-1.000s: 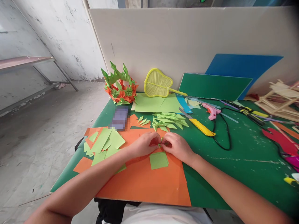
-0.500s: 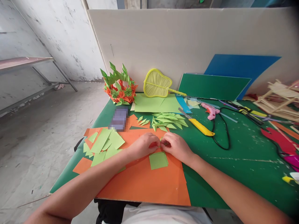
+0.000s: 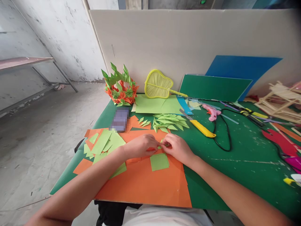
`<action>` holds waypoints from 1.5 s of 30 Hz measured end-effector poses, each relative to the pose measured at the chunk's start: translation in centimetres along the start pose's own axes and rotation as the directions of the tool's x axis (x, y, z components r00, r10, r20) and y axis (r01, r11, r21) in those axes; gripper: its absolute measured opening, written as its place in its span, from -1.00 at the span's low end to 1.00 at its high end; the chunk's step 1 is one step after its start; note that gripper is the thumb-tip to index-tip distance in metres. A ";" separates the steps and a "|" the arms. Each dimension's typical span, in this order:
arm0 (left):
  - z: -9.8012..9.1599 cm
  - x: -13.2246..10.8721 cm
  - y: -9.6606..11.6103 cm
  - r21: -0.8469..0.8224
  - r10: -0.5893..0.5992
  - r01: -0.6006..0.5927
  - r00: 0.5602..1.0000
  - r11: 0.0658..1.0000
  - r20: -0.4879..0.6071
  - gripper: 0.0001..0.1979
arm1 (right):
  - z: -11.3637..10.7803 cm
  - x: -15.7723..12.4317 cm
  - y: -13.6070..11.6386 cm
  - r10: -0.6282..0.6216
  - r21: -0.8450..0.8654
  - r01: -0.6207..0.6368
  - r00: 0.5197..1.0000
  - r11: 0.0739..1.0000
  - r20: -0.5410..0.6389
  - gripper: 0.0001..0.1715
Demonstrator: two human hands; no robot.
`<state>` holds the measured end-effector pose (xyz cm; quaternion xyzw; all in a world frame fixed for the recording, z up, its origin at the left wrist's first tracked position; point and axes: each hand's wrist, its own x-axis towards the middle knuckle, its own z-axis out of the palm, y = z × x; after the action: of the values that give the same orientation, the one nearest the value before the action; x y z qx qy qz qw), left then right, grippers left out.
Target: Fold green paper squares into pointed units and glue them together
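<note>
Between my fingertips is a small piece of green folded paper [image 3: 160,146], mostly hidden by the fingers. My left hand [image 3: 144,146] pinches it from the left, and my right hand [image 3: 176,146] pinches it from the right. Just below them a small stack of green paper squares [image 3: 159,162] lies on an orange sheet [image 3: 150,190]. Beyond my hands is a heap of folded green paper leaves [image 3: 170,121], with several more leaves to its left. Loose green paper pieces [image 3: 102,142] are spread by my left forearm.
A yellow utility knife [image 3: 202,128] lies with its blade out, right of the leaves. Behind it are a pink glue gun [image 3: 212,112] with a black cord and a yellow fan [image 3: 158,84]. An orange and green paper crown [image 3: 121,88] stands back left, near a phone [image 3: 119,120].
My left hand has shifted slightly, its fingers now stretched lower and more to the right along the small green piece. My right hand stays almost where it was.
</note>
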<state>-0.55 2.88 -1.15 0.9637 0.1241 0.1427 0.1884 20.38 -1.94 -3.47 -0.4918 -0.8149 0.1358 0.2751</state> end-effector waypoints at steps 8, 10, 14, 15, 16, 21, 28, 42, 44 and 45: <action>-0.3 -0.3 0.0 -0.020 -0.043 0.043 0.999 0.999 0.005 -0.80 | 0.0 0.0 -0.1 -0.001 -0.002 0.001 1.000 1.000 -0.001 -0.82; -0.3 -0.3 0.1 -0.017 -0.081 0.081 0.997 0.997 0.013 -0.81 | 0.0 -0.1 -0.1 0.000 0.000 0.000 1.000 1.000 0.005 -0.83; -0.4 -0.3 0.0 0.013 -0.142 0.142 0.990 0.990 0.008 -0.82 | 0.0 0.0 -0.2 0.008 -0.002 -0.008 1.000 1.000 0.009 -0.82; -0.4 -0.3 0.0 0.030 -0.135 0.135 0.991 0.990 0.005 -0.81 | 0.0 0.0 -0.2 0.013 -0.005 -0.013 1.000 1.000 0.007 -0.82; -0.4 -0.3 -0.1 0.051 -0.122 0.121 0.993 0.991 0.005 -0.80 | 0.0 0.0 -0.2 0.018 -0.009 -0.018 1.000 1.000 0.005 -0.82; -0.5 -0.4 -0.2 0.125 -0.065 0.061 0.998 0.990 0.024 -0.77 | 0.0 0.0 -0.3 0.022 -0.017 -0.021 1.000 1.000 0.010 -0.82; -0.6 -0.6 -0.1 0.132 -0.018 0.014 0.999 0.991 0.030 -0.79 | 0.1 0.0 -0.3 0.012 -0.015 -0.012 1.000 1.000 0.004 -0.81; -0.9 -0.4 0.6 0.101 -0.084 0.081 0.996 0.992 0.033 -0.80 | -0.1 0.0 -0.3 0.007 0.029 -0.008 1.000 1.000 0.012 -0.88; -0.9 -0.5 0.6 0.086 -0.089 0.086 0.996 0.993 0.026 -0.78 | -0.5 0.0 -0.2 0.012 0.071 -0.015 0.999 0.997 0.038 -0.89; -0.9 -0.5 0.5 0.079 -0.088 0.086 0.996 0.993 0.027 -0.77 | -0.8 0.0 -0.1 0.014 0.081 -0.019 0.998 0.997 0.057 -0.89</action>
<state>-1.23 2.57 -0.26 0.9660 0.1688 0.1149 0.1587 20.78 -2.07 -2.79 -0.4828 -0.8121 0.1851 0.2705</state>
